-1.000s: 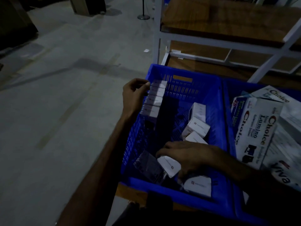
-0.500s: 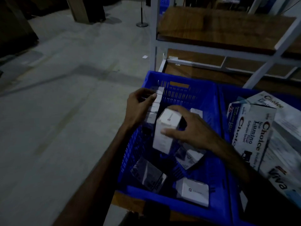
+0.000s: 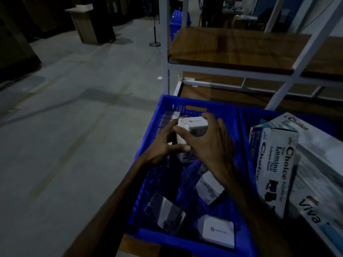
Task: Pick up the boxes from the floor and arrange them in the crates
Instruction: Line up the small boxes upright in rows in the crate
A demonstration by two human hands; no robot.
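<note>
Two hands on one small white box (image 3: 192,125), over the far left corner of the blue crate (image 3: 187,242). My right hand (image 3: 207,143) comes over the top of it: thumb on the near-left edge, fingers curled round the far and right sides, so it grips the box. My left hand (image 3: 163,143) is at the box's left and lower side, fingers fairly straight and touching it; thumb points toward the box's bottom. Can't tell whether the left hand actually clamps it or just steadies it. Box is upright, logo face up, raised above the crate floor.

Behind it, against the crate's left wall, a row of similar white boxes (image 3: 171,115) stands on edge, mostly hidden by my hands.

Loose in the same crate: one white box (image 3: 208,190) tilted under my right forearm, one white logo box (image 3: 216,231) lying flat at the near right corner, one darker shiny pack (image 3: 164,213) lying at near left.

Second blue crate (image 3: 246,112) touches this one on the right, holding larger "Choice Lumino" cartons (image 3: 274,167) on end, and a "Viva" carton (image 3: 311,216) beside them.

Both crates sit on a low wooden platform (image 3: 141,247). White metal rack with wooden shelves (image 3: 241,51) behind. Grey concrete floor (image 3: 65,127) to the left. Lighting dim.
</note>
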